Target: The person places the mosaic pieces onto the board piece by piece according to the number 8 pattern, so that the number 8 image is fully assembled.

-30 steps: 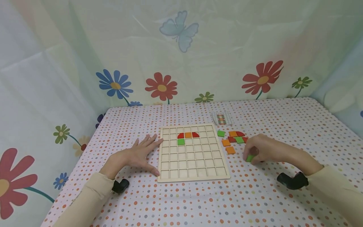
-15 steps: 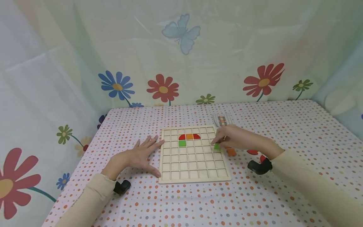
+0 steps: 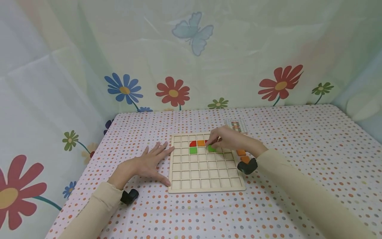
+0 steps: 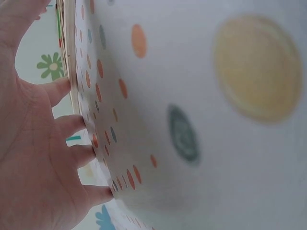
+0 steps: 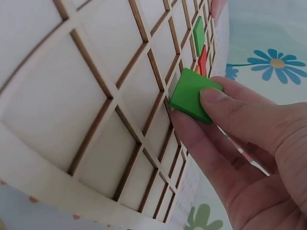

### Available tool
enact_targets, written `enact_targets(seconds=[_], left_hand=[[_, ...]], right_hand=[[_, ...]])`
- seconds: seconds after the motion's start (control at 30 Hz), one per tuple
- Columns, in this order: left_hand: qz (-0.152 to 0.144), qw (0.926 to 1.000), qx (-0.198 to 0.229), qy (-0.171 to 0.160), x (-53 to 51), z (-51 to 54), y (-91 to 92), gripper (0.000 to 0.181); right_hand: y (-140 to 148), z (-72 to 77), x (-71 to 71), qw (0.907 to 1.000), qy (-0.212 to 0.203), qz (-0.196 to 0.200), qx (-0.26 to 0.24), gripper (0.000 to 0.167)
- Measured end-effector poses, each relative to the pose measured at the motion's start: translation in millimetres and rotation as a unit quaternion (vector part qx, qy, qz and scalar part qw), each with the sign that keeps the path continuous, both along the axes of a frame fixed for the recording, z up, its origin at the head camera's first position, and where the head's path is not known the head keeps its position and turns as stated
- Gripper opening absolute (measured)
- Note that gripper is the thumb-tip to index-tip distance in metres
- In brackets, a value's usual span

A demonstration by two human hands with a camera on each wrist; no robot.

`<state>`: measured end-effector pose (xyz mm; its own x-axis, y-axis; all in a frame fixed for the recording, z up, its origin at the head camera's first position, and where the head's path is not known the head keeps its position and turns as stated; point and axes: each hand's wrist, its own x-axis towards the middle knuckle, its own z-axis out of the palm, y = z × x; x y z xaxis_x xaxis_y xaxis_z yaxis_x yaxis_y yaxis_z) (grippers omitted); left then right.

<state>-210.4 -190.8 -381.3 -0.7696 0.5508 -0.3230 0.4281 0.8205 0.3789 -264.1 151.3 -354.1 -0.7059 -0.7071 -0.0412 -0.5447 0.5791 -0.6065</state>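
My right hand [image 3: 228, 137] pinches a green square tile [image 5: 193, 95] between thumb and fingers. In the right wrist view that tile is tilted, with its lower edge at the grid of the wooden board [image 3: 206, 186]. On the board lie a red quarter-round tile [image 3: 193, 143], an orange square tile [image 3: 201, 143] and another green square tile [image 3: 193, 150]. A second red tile is mostly covered by my right fingers. My left hand [image 3: 146, 166] is spread flat, thumb and forefinger touching the board's left edge, the other fingertips on the cloth.
Orange square tiles [image 3: 244, 159] lie right of the board, partly behind the right wrist. A patterned card [image 3: 237, 126] lies beyond the board's far right corner. The dotted cloth [image 3: 191, 219] covers the table, and a printed curtain [image 3: 238, 59] hangs behind it.
My right hand has carried the green tile from the table at right leftward over the board, beneath the right red tile. My left hand has stayed at the board's edge.
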Motion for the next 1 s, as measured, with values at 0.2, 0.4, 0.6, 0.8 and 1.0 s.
enact_targets(seconds=[0.2, 0.4, 0.6, 0.8, 1.0], left_hand=[[0.000, 1.0000, 0.001, -0.001, 0.6, 1.9, 0.5, 0.127], [-0.002, 1.0000, 0.003, -0.003, 1.0, 2.6, 0.5, 0.127], [0.000, 1.0000, 0.001, -0.003, 0.5, 1.4, -0.1, 0.127], [0.001, 1.0000, -0.005, -0.003, -0.2, 0.8, 0.4, 0.127], [0.002, 1.0000, -0.007, -0.005, 0.0, 1.7, 1.0, 0.127]], right_hand=[[-5, 0.1, -1.9, 1.0000, 0.003, 0.005, 0.001, 0.019], [-6, -2.1, -0.1, 0.9999, 0.004, 0.011, -0.011, 0.018], [-8, -2.6, -1.4, 0.9999, 0.013, 0.010, 0.001, 0.017], [-13, -0.4, -0.9, 0.9993, 0.020, 0.004, 0.032, 0.018], [-16, 1.6, 1.2, 0.9984, 0.027, 0.000, 0.049, 0.019]])
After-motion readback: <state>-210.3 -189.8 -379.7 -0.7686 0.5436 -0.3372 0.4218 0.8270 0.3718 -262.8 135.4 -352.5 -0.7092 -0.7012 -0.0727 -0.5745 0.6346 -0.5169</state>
